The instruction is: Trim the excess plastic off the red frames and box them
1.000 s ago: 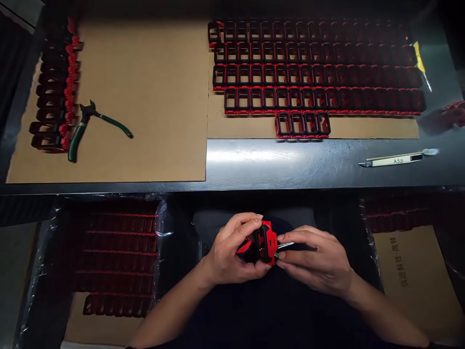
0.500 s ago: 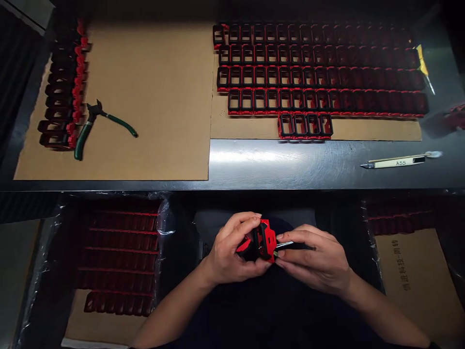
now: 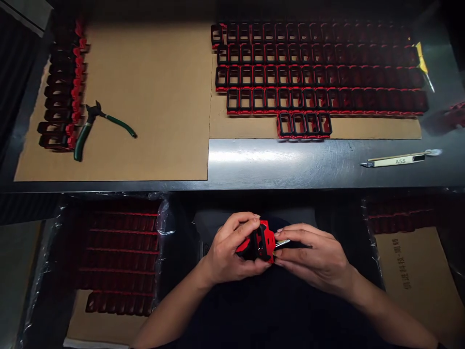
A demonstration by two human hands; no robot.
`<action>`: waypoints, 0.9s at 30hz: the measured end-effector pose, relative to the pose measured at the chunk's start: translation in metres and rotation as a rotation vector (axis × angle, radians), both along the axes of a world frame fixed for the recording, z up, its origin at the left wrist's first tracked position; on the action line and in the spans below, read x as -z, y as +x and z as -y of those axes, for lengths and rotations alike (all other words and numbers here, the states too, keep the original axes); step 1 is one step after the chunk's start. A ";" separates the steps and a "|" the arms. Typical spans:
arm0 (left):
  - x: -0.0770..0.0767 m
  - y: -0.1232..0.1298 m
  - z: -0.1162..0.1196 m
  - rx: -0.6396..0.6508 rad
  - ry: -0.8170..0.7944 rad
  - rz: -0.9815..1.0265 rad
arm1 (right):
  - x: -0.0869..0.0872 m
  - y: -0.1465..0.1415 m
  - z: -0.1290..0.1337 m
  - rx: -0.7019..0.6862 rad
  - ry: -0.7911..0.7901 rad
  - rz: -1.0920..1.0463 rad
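My left hand (image 3: pixel 232 249) is wrapped round a red and black plastic housing (image 3: pixel 268 241), tilted, with its red face toward the right. The fingers and thumb grip it from above and below. My right hand (image 3: pixel 314 257) is closed beside that red face, with a thin shiny metal tool (image 3: pixel 282 243) between the fingers. The tool's near end lies close against the housing; whether it touches cannot be made out. What kind of tool it is stays hidden by the fingers.
Rows of similar red and black housings (image 3: pixel 271 99) stand on cardboard on the bench. Green-handled nippers (image 3: pixel 95 112) lie left, beside a column of housings (image 3: pixel 56 116). A knife marked A55 (image 3: pixel 397 161) and a yellow-handled tool (image 3: pixel 421 60) lie right. Plastic-lined boxes with housings (image 3: pixel 121 259) flank my lap.
Both hands stay almost in place. The housing and the metal tool have shifted very slightly to the left, and the tool's angle differs a little.
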State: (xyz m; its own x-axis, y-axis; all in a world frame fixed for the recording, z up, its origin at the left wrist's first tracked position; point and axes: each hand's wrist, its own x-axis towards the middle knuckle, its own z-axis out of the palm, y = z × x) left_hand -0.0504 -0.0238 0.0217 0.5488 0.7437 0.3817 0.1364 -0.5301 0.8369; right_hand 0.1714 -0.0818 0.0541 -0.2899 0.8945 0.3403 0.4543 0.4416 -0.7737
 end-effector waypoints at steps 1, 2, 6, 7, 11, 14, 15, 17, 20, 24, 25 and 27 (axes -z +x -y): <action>-0.001 -0.001 0.000 0.004 0.006 -0.009 | 0.000 0.000 0.000 -0.003 -0.007 0.007; -0.001 -0.001 -0.001 0.007 0.011 -0.019 | -0.001 0.000 0.000 -0.004 -0.012 0.014; -0.004 -0.003 -0.001 0.010 0.022 -0.047 | -0.005 -0.001 0.000 0.003 -0.009 0.037; -0.004 -0.003 -0.001 0.006 0.025 -0.054 | -0.006 -0.002 0.000 0.004 -0.008 0.043; -0.006 -0.003 -0.002 -0.019 0.032 -0.079 | -0.008 -0.004 0.001 0.001 0.002 0.066; -0.006 -0.003 -0.001 -0.024 0.035 -0.079 | -0.009 -0.004 0.001 -0.021 0.004 0.083; -0.006 -0.003 -0.001 -0.024 0.035 -0.075 | -0.009 -0.004 0.002 -0.029 0.002 0.089; -0.005 -0.003 0.000 -0.029 0.038 -0.070 | -0.009 -0.005 0.003 -0.038 0.002 0.095; -0.003 -0.003 0.001 -0.052 0.053 -0.079 | -0.009 -0.006 0.005 -0.050 0.002 0.089; 0.002 -0.002 0.004 -0.073 0.051 -0.070 | -0.007 -0.008 0.005 -0.040 0.027 0.087; 0.004 -0.002 0.005 -0.083 0.045 -0.056 | -0.007 -0.008 0.005 -0.021 0.035 0.087; 0.008 -0.002 0.006 -0.114 0.028 -0.015 | -0.006 -0.008 0.003 0.029 0.039 0.080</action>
State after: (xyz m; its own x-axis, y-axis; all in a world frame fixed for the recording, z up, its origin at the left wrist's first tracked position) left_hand -0.0528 -0.0301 0.0139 0.4666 0.7910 0.3958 0.2094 -0.5336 0.8194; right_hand 0.1634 -0.0851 0.0598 -0.2917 0.8896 0.3514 0.5275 0.4561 -0.7168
